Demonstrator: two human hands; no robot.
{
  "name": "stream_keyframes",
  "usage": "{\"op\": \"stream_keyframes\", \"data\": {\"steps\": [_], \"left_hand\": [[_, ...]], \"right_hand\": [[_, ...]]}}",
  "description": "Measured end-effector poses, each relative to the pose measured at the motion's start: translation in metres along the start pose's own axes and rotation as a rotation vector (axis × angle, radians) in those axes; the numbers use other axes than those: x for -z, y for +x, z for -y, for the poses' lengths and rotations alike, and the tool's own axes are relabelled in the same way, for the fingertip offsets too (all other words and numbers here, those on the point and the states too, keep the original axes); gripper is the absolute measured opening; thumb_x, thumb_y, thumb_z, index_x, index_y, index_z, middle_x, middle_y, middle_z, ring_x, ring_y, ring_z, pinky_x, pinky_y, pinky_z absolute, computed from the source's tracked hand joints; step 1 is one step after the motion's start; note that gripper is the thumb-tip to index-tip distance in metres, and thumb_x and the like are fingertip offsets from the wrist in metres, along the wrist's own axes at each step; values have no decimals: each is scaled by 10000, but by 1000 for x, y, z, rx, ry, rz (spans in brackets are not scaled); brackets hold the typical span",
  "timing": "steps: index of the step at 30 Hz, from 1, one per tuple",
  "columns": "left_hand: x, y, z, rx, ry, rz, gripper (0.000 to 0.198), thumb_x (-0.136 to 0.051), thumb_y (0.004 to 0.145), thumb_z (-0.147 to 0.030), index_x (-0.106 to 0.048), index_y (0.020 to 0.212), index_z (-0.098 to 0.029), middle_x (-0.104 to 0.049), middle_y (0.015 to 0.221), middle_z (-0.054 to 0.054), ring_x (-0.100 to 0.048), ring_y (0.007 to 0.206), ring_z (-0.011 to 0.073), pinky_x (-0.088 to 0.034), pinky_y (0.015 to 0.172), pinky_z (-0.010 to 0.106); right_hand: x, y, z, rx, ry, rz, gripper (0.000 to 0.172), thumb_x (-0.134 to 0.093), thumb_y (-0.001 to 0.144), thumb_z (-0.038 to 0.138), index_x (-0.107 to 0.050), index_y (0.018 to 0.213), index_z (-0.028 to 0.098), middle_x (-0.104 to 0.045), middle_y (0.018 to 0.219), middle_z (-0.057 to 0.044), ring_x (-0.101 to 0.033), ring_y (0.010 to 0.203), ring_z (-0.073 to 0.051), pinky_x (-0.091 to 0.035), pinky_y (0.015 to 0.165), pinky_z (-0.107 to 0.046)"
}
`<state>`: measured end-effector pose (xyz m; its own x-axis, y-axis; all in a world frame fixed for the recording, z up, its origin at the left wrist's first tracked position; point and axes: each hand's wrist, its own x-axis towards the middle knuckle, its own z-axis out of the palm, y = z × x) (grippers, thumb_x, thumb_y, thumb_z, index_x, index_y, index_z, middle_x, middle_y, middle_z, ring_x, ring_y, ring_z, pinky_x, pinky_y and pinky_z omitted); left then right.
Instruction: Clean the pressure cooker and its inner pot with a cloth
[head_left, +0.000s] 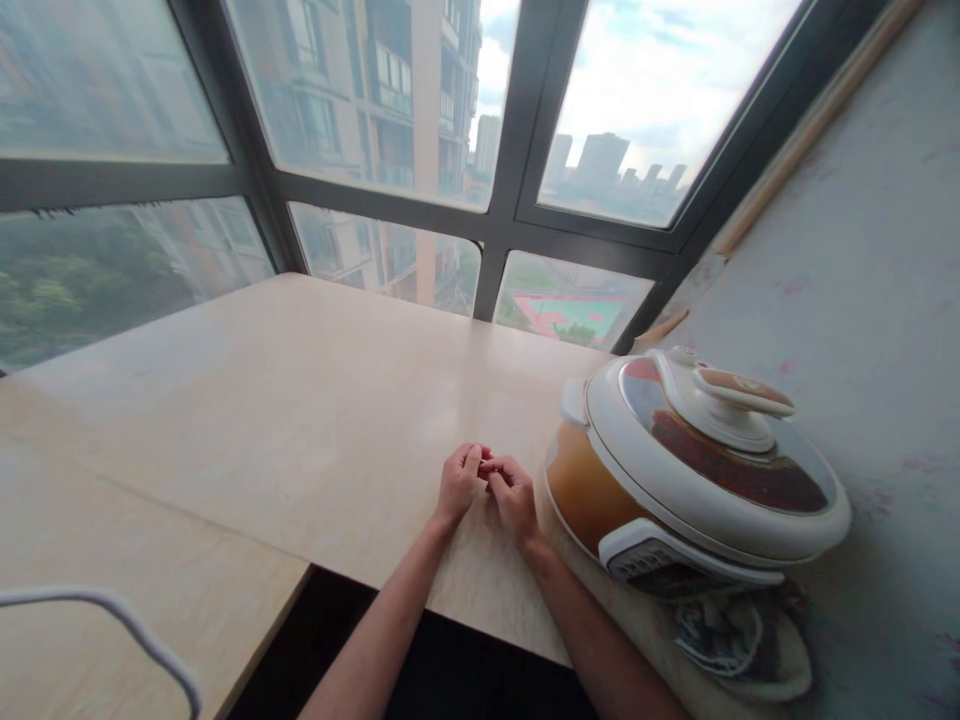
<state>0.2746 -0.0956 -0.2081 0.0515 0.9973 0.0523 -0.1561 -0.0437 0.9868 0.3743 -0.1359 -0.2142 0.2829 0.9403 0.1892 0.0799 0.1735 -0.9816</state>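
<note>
My left hand (pixel 459 482) and my right hand (pixel 513 492) meet over the pale marbled countertop (pixel 337 400), near its front edge. The fingers of both hands are pinched together, fingertip to fingertip. Something tiny and pale may lie between them, but it is too small to make out. Just right of my right hand stands a large electric cooker (pixel 600 480) with an orange-brown body, a white rim and a glass lid.
A crumpled cloth (pixel 720 640) lies at the cooker's front right, by the patterned wall (pixel 862 300). A white cable (pixel 112 605) curves across the lower left. Dark-framed windows (pixel 502 170) border the countertop's back. A dark gap opens at the front edge.
</note>
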Motion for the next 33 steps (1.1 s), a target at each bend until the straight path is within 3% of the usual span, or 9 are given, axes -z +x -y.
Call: {"op": "stream_keyframes", "data": {"steps": [4,33], "left_hand": [[1,-2,-1,-12,41,10,343,-539,861,-480,-675,778,-176,-717,786,72,-662,749,193,-531,719,307],[4,-4,-4,-47,151,34,355,-527,869,-499,-678,789,-188,-724,808,70,-669,782,205,-529,760,324]], "right_hand": [[0,-6,3,71,-80,-3,188,-558,801,265,-739,777,223,-697,842,-36,-616,778,-185,-484,655,-282],[-3,-5,-1,122,-129,-9,226,-517,777,192,-740,770,229,-704,829,-30,-622,768,-180,-484,693,-292]]}}
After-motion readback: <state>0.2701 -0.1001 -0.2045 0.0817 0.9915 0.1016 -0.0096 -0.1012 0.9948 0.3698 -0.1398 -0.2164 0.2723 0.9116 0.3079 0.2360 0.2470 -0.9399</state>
